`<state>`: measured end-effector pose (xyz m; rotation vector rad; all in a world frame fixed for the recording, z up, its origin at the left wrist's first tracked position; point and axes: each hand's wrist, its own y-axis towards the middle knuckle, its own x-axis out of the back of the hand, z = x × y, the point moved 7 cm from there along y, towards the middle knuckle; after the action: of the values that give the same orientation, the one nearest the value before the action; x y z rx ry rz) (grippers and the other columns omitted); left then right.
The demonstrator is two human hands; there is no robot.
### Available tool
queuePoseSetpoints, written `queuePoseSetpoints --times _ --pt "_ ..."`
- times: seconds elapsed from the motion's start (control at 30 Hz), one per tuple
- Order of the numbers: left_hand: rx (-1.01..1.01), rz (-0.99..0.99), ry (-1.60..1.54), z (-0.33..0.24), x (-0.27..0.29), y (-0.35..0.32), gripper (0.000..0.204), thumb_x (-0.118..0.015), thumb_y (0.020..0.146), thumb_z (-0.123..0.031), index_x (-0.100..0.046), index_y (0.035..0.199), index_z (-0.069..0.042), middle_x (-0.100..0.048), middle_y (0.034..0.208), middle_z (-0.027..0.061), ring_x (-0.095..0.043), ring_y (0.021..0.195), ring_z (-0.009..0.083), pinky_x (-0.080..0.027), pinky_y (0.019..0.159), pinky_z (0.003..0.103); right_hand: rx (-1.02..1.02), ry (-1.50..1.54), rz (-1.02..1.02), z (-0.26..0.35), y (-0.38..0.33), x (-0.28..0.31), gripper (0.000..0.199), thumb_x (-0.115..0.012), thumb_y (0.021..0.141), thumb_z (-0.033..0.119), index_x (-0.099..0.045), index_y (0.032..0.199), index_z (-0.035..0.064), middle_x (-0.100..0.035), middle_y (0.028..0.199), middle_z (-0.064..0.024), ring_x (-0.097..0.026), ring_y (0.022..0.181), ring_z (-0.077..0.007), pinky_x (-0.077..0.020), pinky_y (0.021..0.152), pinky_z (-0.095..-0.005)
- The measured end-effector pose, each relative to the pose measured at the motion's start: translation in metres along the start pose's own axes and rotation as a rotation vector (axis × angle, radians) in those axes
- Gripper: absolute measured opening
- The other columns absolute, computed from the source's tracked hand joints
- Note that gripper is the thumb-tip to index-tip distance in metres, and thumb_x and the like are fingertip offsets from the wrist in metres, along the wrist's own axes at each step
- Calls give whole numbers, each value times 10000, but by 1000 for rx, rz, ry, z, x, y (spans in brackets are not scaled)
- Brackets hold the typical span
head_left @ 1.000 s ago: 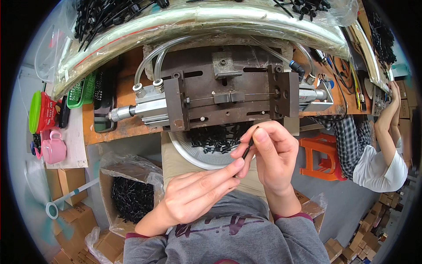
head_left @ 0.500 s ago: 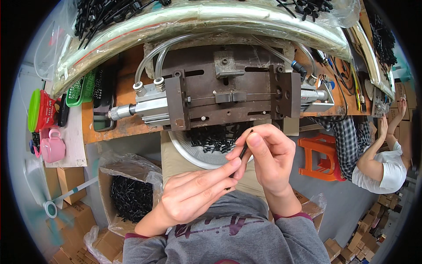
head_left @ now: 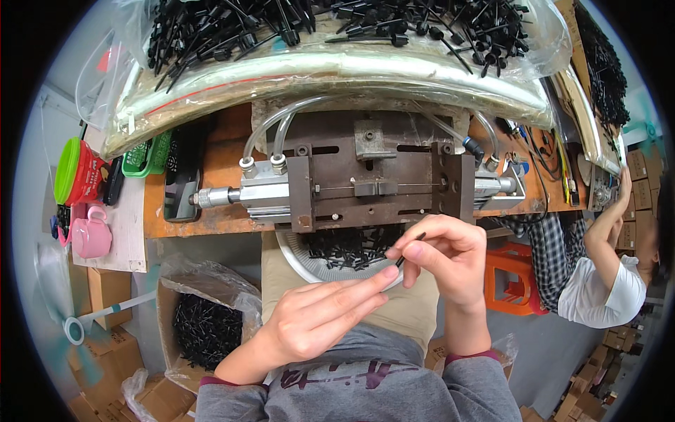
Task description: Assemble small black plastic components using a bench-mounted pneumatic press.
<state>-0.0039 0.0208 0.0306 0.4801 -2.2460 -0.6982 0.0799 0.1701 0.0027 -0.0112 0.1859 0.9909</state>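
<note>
My right hand [head_left: 450, 257] pinches a short thin black plastic piece [head_left: 420, 238] between thumb and fingertips, tilted up to the right. Close by on the left is my left hand [head_left: 320, 313], its fingers long and pressed together, with the index fingertip near the piece's lower end. The left thumb and anything under those fingers are hidden. Beneath both hands a round pale basin [head_left: 299, 264] with many small black pieces [head_left: 344, 250] rests on my lap. In front stands a dark metal fixture [head_left: 330, 158] with two small blocks [head_left: 376, 188] at its middle.
Silver air cylinders [head_left: 264, 190] with clear hoses flank the fixture on the wooden bench [head_left: 183, 228]. Black stemmed parts [head_left: 394, 28] are heaped behind it. At lower left is a lined carton [head_left: 207, 327] of black pieces. A person [head_left: 608, 281] sits at right by an orange stool [head_left: 510, 278].
The hands sit slightly lower against the bench, as the view has tilted up. The black end below my left fingers no longer shows. My right hand has shifted right with its piece.
</note>
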Motion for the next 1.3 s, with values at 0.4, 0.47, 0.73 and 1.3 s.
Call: queuePoseSetpoints --times 0.4,0.47,0.73,1.3 --pt "168 -95 263 24 -10 15 314 -834 644 -62 -723 933 -13 -677 1219 148 -651 833 234 -554 675 322 684 -975 -54 85 85 -10 368 -776 787 25 -697 1146 31 -713 1001 -71 -655 789 -117 -517 652 -250" --pt "162 -79 363 26 -22 20 306 -828 653 -79 -710 930 -18 -678 1222 136 -649 816 240 -555 696 315 968 -1186 -163 106 110 -9 221 -747 799 59 -699 1015 44 -684 943 -105 -655 847 -275 -522 766 -361" --pt "143 30 542 38 -41 24 270 -801 698 -122 -693 930 -34 -678 1245 132 -644 678 158 -502 617 268 481 -1129 62 79 180 17 211 -685 892 159 -708 1070 50 -717 974 -84 -659 840 -193 -523 774 -337" --pt "180 140 489 32 -21 41 314 -826 738 -215 -719 1000 -81 -726 1130 87 -655 639 174 -511 607 291 506 -706 -33 59 28 16 336 -768 767 -68 -687 1089 -20 -636 1086 -138 -694 837 -168 -591 683 -256"
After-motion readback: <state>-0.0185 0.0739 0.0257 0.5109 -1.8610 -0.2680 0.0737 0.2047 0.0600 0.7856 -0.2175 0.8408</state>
